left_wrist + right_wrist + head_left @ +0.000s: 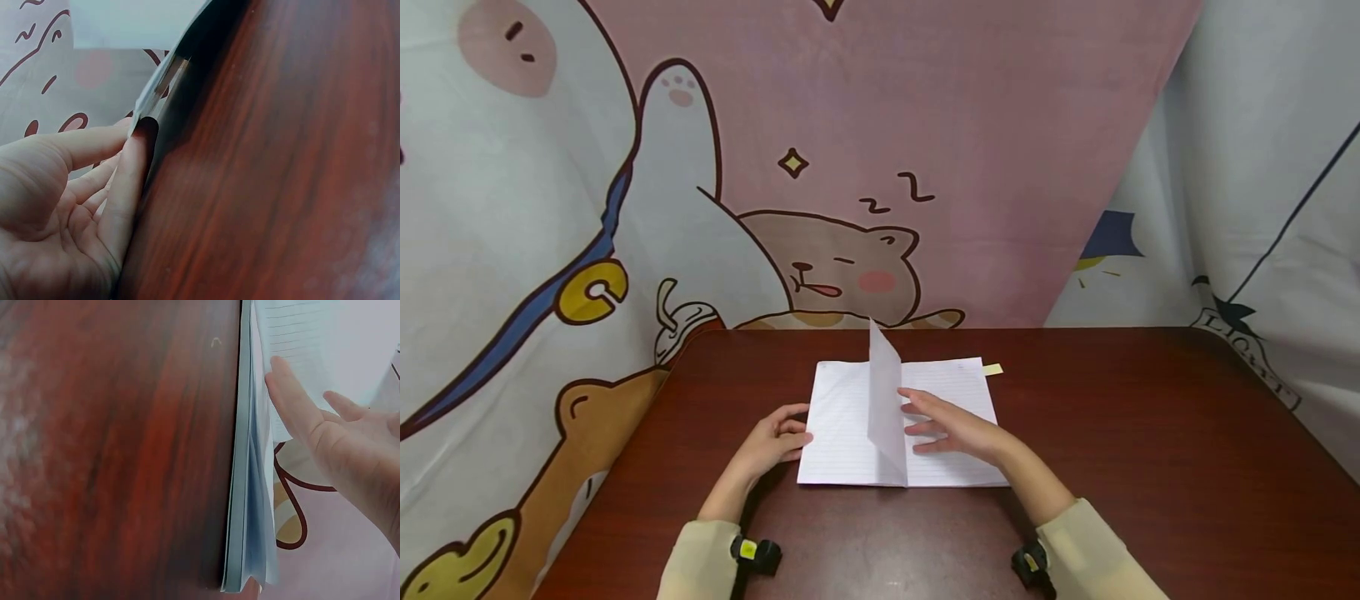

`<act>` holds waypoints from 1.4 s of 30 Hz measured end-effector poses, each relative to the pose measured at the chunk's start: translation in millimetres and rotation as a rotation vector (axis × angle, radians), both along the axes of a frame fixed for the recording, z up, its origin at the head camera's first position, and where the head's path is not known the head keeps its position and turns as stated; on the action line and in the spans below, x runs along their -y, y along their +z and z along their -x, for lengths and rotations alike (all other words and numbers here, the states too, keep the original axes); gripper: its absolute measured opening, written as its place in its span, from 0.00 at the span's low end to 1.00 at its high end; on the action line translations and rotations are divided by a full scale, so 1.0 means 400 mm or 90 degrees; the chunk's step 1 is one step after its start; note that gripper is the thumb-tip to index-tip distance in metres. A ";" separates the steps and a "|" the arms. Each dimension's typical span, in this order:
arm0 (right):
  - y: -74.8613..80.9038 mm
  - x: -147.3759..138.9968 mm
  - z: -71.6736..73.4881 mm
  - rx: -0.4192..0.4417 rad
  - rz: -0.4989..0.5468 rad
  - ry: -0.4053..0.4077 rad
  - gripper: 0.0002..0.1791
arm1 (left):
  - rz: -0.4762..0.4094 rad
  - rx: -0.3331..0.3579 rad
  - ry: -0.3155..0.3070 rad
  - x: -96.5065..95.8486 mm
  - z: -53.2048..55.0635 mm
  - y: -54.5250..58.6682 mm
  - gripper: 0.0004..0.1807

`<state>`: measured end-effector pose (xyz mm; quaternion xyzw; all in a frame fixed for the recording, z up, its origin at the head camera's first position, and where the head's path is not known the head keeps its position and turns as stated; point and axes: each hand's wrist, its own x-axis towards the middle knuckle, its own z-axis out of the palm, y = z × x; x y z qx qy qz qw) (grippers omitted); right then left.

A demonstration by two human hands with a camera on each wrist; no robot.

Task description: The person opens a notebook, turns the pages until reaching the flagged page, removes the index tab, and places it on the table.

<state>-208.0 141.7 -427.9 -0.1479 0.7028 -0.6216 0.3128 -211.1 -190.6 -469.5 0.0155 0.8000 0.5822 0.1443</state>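
An open notebook [841,425] with lined white pages lies on the table. One leaf [884,392] stands nearly upright near its middle fold. At the left edge, my left hand [769,443] pinches the cover and pages between thumb and fingers; the left wrist view shows the thumb [94,145] on the page side and a finger underneath. My right hand [958,429] is over the right page, its fingers spread and fairly straight, fingertips right at the raised leaf. In the right wrist view those fingers [294,403] lie along lined paper, with nothing gripped.
A pale yellow tab [993,369] sticks out from the notebook's upper right edge. The dark reddish-brown table [1150,467] extends around it. Behind hangs a cloth [1000,167] printed with cartoon animals. Each wrist carries a small black camera [758,557].
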 end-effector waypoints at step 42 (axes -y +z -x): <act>-0.007 0.007 -0.008 -0.025 -0.038 0.021 0.35 | -0.011 -0.005 0.004 -0.004 -0.004 -0.002 0.29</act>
